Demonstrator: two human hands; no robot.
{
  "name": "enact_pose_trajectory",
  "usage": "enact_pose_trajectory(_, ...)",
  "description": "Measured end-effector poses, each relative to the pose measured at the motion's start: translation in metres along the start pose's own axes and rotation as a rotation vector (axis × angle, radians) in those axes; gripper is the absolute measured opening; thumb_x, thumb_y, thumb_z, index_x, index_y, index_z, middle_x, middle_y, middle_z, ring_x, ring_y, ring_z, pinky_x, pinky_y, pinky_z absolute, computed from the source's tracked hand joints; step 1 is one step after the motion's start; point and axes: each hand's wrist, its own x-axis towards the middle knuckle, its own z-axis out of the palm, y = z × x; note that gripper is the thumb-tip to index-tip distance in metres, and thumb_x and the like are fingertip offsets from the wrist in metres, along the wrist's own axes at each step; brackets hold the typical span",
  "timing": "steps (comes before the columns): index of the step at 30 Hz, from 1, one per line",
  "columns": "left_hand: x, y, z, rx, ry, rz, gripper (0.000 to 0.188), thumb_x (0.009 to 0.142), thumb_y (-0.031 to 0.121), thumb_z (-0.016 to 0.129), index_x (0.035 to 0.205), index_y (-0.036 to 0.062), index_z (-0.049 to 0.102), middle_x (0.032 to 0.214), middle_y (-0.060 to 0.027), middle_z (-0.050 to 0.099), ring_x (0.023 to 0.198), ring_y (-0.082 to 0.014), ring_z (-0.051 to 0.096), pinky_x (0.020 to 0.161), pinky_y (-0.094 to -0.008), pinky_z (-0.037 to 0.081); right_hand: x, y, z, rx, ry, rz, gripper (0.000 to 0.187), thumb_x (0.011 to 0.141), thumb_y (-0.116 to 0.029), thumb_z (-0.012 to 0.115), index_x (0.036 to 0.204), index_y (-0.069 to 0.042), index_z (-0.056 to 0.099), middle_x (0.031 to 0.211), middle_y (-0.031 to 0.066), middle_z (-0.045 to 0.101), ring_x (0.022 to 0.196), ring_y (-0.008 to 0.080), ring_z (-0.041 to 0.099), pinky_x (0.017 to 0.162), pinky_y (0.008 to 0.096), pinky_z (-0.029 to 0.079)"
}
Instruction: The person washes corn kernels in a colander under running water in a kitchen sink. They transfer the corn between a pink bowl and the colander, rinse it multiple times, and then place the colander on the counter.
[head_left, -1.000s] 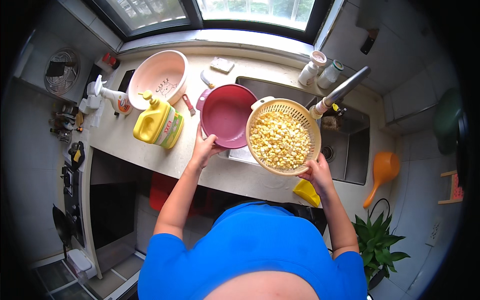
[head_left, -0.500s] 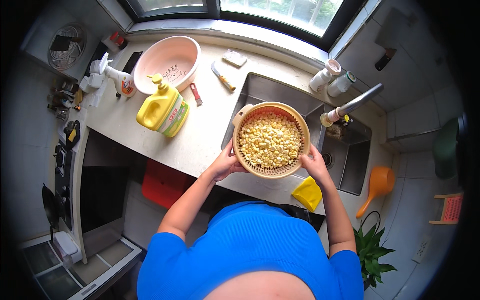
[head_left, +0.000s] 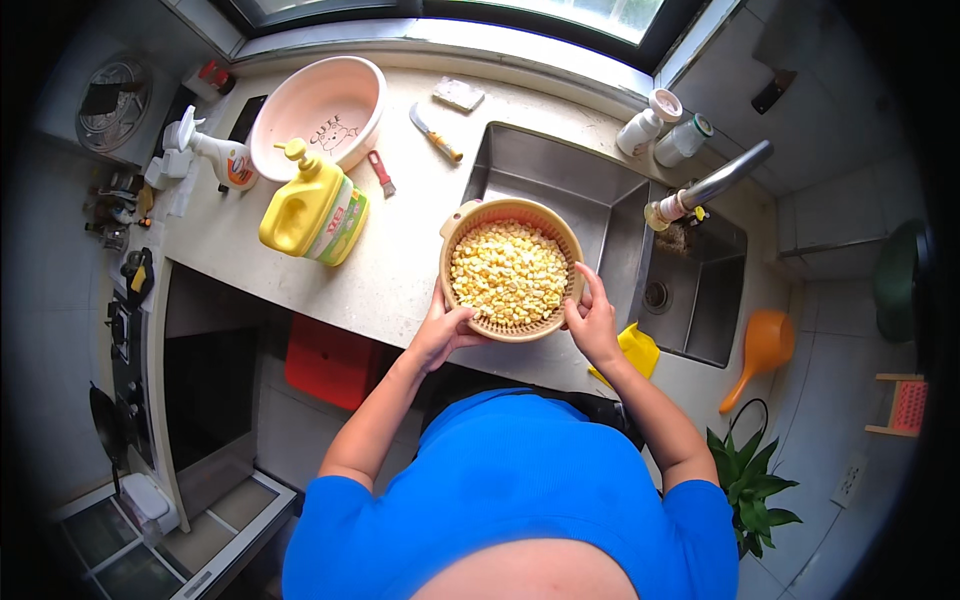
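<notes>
I hold a tan plastic colander (head_left: 452, 262) full of pale yellow corn kernels (head_left: 508, 272) over the near left part of the steel sink (head_left: 560, 165). My left hand (head_left: 445, 328) grips its lower left side, with the thumb by the rim and the other fingers partly hidden below. On the lower right side, my right hand (head_left: 593, 318) grasps the rim with its thumb at the front and fingers along the outside. A small tab handle sticks out at the colander's upper left. The kernels lie heaped, hiding the colander's bottom.
On the counter (head_left: 400, 265) stand a yellow pump jug (head_left: 315, 210), a pink basin (head_left: 345, 90) and a spray bottle (head_left: 225, 160). A curved knife (head_left: 435, 133) and red-handled brush (head_left: 381, 173) lie nearby. Right are the faucet (head_left: 725, 175), yellow cloth (head_left: 637, 350) and orange ladle (head_left: 765, 350).
The colander has moved left and slightly toward me, with both hands still on it. My right hand's fingers now stretch farther up its outer side.
</notes>
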Motion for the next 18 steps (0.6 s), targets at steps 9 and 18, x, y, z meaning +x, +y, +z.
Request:
enact_pose_trajectory(9,0.01,-0.01,0.006,-0.019,0.076,0.064,0.069,0.073,-0.006,0.036,0.135,0.0063,0.011,0.124,-0.0216,0.039,0.101,-0.0325,0.056,0.07,-0.0445,0.058,0.018,0.003,0.007,0.088,0.098,0.063,0.042,0.079,-0.005,0.052,0.12,0.005,0.046,0.097,0.0153,0.063,0.071,0.0153,0.064,0.058,0.0278,0.053)
enact_pose_trajectory(18,-0.019,-0.006,0.019,-0.077,0.117,0.056,0.068,0.075,-0.008,0.037,0.136,0.0065,0.011,0.126,-0.0203,0.038,0.103,-0.0319,0.056,0.073,-0.0445,0.057,0.012,-0.072,0.013,-0.493,0.052,-0.656,0.02,0.073,0.006,0.056,0.092,0.0,0.06,0.088,0.0141,0.058,0.084,0.0301,0.056,0.077,0.0374,0.046)
